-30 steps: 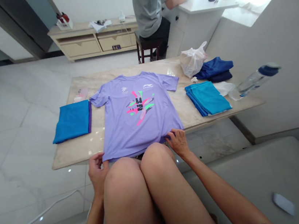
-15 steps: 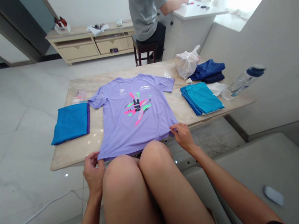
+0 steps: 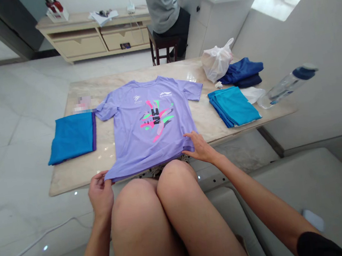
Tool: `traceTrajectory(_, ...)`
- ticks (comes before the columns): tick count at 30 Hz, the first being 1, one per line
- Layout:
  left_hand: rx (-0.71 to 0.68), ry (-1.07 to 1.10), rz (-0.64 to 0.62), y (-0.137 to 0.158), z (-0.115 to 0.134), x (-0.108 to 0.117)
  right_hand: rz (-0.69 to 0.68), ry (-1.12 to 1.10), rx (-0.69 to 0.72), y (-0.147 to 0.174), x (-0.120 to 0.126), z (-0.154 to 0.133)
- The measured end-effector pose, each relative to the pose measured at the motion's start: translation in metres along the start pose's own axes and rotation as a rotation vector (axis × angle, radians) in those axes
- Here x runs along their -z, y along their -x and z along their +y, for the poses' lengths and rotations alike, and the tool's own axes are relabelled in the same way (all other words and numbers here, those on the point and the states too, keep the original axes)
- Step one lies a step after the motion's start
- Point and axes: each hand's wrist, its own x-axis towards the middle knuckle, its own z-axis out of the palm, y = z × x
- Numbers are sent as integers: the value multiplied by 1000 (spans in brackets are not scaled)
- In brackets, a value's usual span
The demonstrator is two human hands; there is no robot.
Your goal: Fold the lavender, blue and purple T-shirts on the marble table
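A purple T-shirt (image 3: 127, 129) with a bright pink, green and black print lies spread on the table, front up, collar away from me. My left hand (image 3: 101, 191) pinches the left corner of its hem at the table's near edge. At the right end of the hem, my right hand (image 3: 199, 147) has its thumb and fingers around the fabric, which is bunched into a small fold there. The hem hangs slightly over the edge, close to my knees.
Folded blue cloth (image 3: 73, 136) lies on the marble-look table (image 3: 70, 175) at left. To the right are folded teal clothes (image 3: 234, 107), a white plastic bag (image 3: 217, 63), dark blue clothes (image 3: 242, 72) and a tilted clear bottle (image 3: 285, 87). A person (image 3: 163, 7) sits beyond the table.
My right hand has moved left and inward with the right end of the hem, and the fabric there now folds. My left hand still holds its corner. The view has shifted slightly.
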Motion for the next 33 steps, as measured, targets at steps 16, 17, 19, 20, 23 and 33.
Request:
traceTrajectory(16, -346, -307, 70, 41, -14, 25, 395, 243, -166, 91, 38, -9)
traceTrajectory(17, -344, -332, 72, 42, -20, 26, 415, 232, -181, 97, 35, -9)
traceTrajectory(19, -341, -371, 104, 43, -31, 29, 454, 210, -216, 107, 27, -7)
traceTrajectory(20, -321, -386, 100, 43, -36, 30, 466, 198, -237, 111, 23, -7)
traceTrajectory(23, -200, -432, 24, 44, -50, 31, 482, 140, -296, 116, 10, -5)
traceTrajectory(33, -305, -743, -62, 58, -81, 19, 424, -427, -683, 112, -26, -12)
